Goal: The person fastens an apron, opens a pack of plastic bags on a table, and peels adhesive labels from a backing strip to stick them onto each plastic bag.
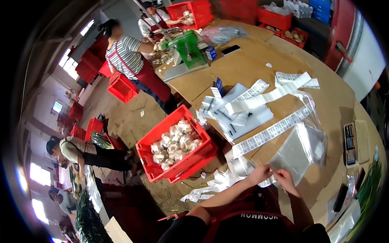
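Observation:
My left hand (260, 174) and my right hand (285, 179) are close together at the table's near edge, fingers pinched in front of my apron. What is between the fingertips is too small to make out. A roll of labels (242, 166) lies just left of my left hand, with white backing strip (219, 184) trailing below it. Beyond my hands lies a stack of clear plastic bags (295, 152). A long strip of printed labels (270, 131) runs diagonally across the table.
A red crate (184, 166) of wrapped mushrooms stands left of the table. More label strips (267, 97) lie over plastic sheets. A green scale (188, 50), a phone (231, 50), and green stalks (369, 190) are on the table. Other people work at the back and left.

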`<state>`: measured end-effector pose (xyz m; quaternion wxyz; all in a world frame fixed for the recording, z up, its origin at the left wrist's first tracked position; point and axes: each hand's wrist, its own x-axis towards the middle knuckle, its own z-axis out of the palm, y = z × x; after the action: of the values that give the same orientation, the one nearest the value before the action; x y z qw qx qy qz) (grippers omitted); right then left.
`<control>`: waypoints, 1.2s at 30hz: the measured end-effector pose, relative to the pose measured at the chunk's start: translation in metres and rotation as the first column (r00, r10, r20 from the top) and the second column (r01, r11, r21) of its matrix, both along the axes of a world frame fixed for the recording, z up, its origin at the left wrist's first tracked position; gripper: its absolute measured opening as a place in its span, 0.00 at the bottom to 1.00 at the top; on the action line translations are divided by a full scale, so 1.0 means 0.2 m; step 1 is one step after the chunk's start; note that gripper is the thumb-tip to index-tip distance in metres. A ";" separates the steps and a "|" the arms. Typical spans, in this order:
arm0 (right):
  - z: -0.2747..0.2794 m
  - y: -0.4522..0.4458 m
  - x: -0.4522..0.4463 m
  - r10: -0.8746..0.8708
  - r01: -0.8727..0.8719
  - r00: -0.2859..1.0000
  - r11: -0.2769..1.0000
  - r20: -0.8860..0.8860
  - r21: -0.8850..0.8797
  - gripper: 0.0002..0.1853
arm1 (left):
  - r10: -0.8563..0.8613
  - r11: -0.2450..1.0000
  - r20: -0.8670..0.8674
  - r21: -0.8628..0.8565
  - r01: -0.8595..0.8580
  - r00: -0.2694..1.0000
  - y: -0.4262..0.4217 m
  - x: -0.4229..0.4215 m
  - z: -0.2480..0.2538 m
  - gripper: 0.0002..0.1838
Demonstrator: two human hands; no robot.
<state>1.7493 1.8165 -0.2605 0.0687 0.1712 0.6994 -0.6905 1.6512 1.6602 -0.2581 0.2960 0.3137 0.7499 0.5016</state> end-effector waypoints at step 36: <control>0.14 0.15 0.05 0.008 0.028 0.986 0.977 -0.167 0.213 0.08 | -0.160 0.964 0.262 0.247 0.094 0.952 0.10 0.02 0.03 0.06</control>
<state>1.7594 1.8458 -0.2326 -0.0126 0.1228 0.7720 -0.6235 1.6555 1.6795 -0.2512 0.3920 0.3198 0.6152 0.6047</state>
